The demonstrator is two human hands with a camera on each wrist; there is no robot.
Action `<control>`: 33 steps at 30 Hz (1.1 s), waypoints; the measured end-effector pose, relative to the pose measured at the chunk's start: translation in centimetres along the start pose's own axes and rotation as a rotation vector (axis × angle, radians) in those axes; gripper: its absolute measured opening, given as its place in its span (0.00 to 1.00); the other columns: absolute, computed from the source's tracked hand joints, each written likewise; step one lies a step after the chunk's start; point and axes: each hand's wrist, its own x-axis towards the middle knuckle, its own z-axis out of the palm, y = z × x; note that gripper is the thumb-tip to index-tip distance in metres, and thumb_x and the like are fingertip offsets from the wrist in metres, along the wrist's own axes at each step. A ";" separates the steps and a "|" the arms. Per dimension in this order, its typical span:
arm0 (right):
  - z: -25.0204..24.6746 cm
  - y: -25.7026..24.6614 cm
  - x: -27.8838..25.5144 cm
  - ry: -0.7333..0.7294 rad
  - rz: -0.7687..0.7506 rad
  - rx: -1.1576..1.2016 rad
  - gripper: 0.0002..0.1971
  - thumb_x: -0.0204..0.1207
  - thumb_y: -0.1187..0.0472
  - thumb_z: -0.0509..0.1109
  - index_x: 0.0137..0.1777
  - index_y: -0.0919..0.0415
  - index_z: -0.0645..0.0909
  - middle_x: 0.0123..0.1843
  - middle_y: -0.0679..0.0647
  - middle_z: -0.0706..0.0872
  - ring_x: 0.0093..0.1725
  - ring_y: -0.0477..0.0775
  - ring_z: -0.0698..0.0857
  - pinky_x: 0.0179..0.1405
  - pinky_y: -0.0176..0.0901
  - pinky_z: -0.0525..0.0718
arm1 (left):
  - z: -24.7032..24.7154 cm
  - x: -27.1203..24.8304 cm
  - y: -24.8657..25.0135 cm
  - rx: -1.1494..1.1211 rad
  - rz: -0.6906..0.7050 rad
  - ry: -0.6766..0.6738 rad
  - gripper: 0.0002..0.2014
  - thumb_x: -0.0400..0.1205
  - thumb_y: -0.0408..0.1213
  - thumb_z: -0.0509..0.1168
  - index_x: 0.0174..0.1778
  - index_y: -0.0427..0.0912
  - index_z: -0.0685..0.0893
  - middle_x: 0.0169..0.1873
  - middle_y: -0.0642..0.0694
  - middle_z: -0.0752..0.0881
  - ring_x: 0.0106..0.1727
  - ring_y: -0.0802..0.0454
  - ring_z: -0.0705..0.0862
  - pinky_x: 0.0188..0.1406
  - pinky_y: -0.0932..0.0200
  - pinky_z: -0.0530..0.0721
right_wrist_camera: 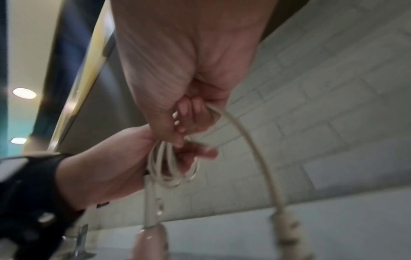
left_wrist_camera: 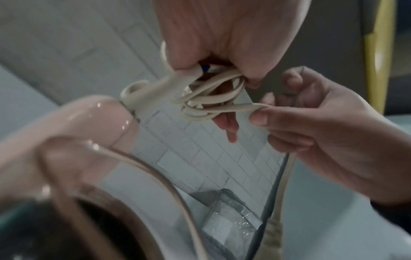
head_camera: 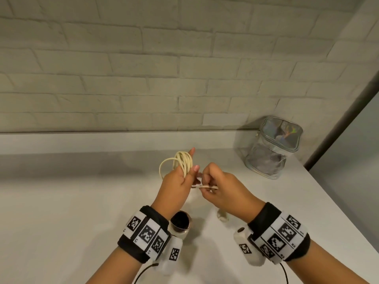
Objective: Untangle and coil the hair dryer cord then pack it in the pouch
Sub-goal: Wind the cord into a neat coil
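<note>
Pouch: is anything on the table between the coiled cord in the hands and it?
Nothing visible. The bare table runs from the cord, held by the left hand and right hand, to the pouch at the far right.

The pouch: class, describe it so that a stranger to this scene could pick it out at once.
Follow the white brick wall to the right rear corner of the white counter. There stands the pouch, alone: a clear, drum-shaped bag with silver trim and a shimmering lid.

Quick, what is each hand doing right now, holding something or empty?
Left hand: closed, gripping the coiled loops of the cream cord.
Right hand: closed, pinching the loose stretch of the same cord.
</note>
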 end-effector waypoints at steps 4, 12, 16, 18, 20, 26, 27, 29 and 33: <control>-1.5 -0.6 1.0 -0.099 -0.151 -0.137 0.16 0.72 0.66 0.66 0.52 0.51 0.63 0.38 0.44 0.83 0.33 0.44 0.80 0.32 0.44 0.82 | 0.2 0.0 -0.1 0.016 -0.066 -0.077 0.16 0.83 0.53 0.50 0.61 0.58 0.77 0.20 0.49 0.84 0.23 0.54 0.81 0.35 0.52 0.82; -2.8 0.9 3.5 0.021 -0.031 -0.082 0.33 0.65 0.69 0.72 0.68 0.46 0.67 0.54 0.43 0.67 0.39 0.21 0.72 0.30 0.24 0.72 | 0.0 0.1 0.7 -0.188 -0.093 -0.138 0.10 0.71 0.51 0.68 0.41 0.51 0.88 0.21 0.58 0.82 0.22 0.63 0.73 0.26 0.72 0.70; -3.5 1.4 4.5 -0.268 -0.037 -0.051 0.37 0.65 0.66 0.75 0.70 0.37 0.67 0.60 0.45 0.71 0.41 0.30 0.76 0.36 0.29 0.75 | -1.1 0.3 0.1 -0.228 -0.153 -0.193 0.20 0.69 0.49 0.74 0.16 0.48 0.76 0.12 0.54 0.71 0.15 0.57 0.65 0.18 0.67 0.64; -3.3 1.0 4.9 -0.417 -0.086 0.039 0.38 0.66 0.67 0.76 0.72 0.39 0.66 0.70 0.44 0.66 0.58 0.31 0.75 0.51 0.27 0.77 | -1.3 0.3 0.3 -0.283 -0.153 -0.330 0.19 0.68 0.49 0.74 0.15 0.49 0.76 0.11 0.55 0.69 0.14 0.58 0.63 0.17 0.65 0.62; -2.8 0.7 5.1 -0.490 -0.102 0.119 0.32 0.68 0.69 0.75 0.72 0.49 0.71 0.77 0.43 0.63 0.72 0.36 0.68 0.64 0.24 0.71 | -1.5 0.1 1.1 -0.352 -0.162 -0.421 0.10 0.68 0.45 0.71 0.23 0.49 0.79 0.09 0.55 0.70 0.12 0.62 0.66 0.16 0.70 0.64; -1.7 1.6 5.1 -0.291 0.052 0.034 0.04 0.73 0.67 0.69 0.46 0.64 0.83 0.35 0.49 0.85 0.32 0.36 0.79 0.34 0.32 0.76 | -1.9 0.6 0.1 -0.296 -0.151 -0.216 0.18 0.65 0.47 0.76 0.28 0.35 0.79 0.11 0.51 0.74 0.12 0.57 0.69 0.18 0.65 0.71; -1.5 1.9 5.1 -0.276 0.072 0.036 0.03 0.73 0.66 0.69 0.45 0.64 0.83 0.31 0.47 0.83 0.29 0.36 0.78 0.31 0.32 0.75 | -1.8 0.6 -0.2 -0.275 -0.146 -0.147 0.15 0.65 0.46 0.78 0.31 0.39 0.83 0.13 0.52 0.78 0.15 0.57 0.73 0.20 0.64 0.73; -1.2 2.4 5.0 -0.251 0.116 0.095 0.02 0.72 0.65 0.70 0.43 0.62 0.84 0.30 0.45 0.82 0.28 0.36 0.79 0.30 0.29 0.75 | -1.5 0.3 -1.1 -0.290 -0.110 -0.030 0.13 0.62 0.43 0.80 0.36 0.43 0.87 0.21 0.52 0.84 0.25 0.57 0.81 0.28 0.63 0.80; -1.1 2.4 4.8 -0.225 0.208 0.256 0.09 0.75 0.68 0.67 0.36 0.56 0.81 0.21 0.40 0.83 0.23 0.32 0.80 0.24 0.23 0.75 | -0.5 -0.5 -2.0 -0.322 -0.079 0.078 0.14 0.63 0.46 0.78 0.40 0.47 0.86 0.31 0.54 0.90 0.36 0.59 0.86 0.37 0.67 0.84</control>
